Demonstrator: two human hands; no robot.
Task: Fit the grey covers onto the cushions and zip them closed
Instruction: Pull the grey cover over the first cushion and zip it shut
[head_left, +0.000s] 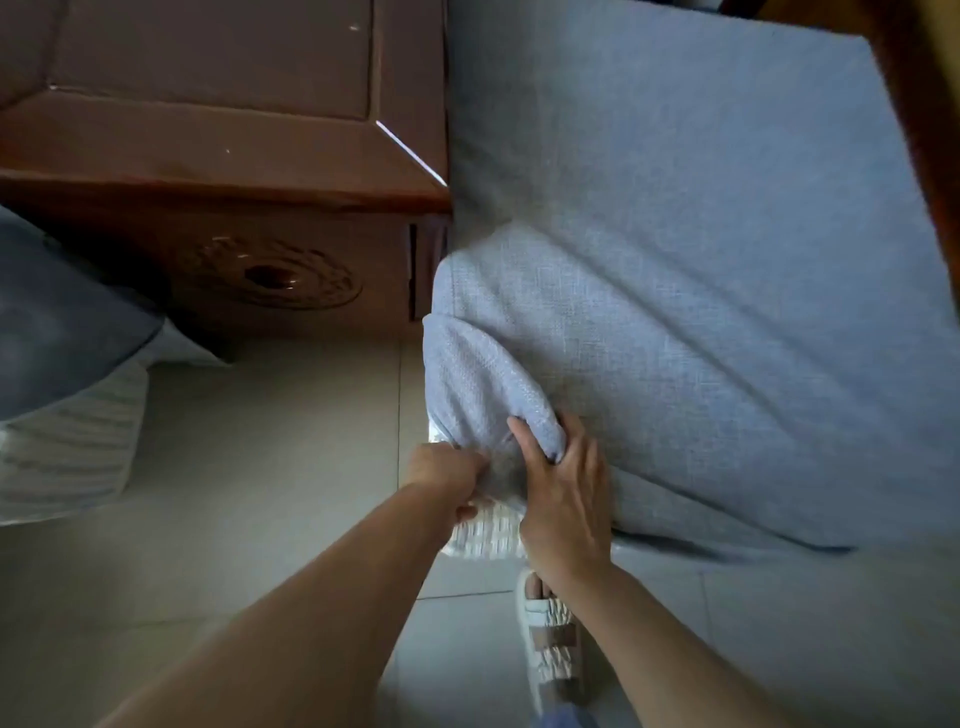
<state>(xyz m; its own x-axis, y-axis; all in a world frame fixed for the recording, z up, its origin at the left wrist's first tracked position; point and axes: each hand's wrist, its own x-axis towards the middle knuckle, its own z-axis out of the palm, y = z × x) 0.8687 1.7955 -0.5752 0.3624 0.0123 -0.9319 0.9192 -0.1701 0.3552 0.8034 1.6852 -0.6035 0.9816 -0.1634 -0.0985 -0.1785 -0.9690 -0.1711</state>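
Observation:
A large cushion in a grey cover (701, 291) fills the right half of the view, leaning toward me. At its near left corner the cover is bunched, and the white ribbed cushion (485, 530) pokes out below the fabric edge. My left hand (444, 475) grips the bunched cover at that corner, fingers curled into the cloth. My right hand (563, 493) lies over the same corner, with its thumb hooked under a fold of the cover and its fingers spread on the fabric. No zipper is visible.
A dark wooden side table (223, 171) with a carved front stands at the upper left. Another cushion (67, 431), part grey, part white ribbed, lies at the left edge on the tiled floor (270, 467). My sandalled foot (550, 639) is below the hands.

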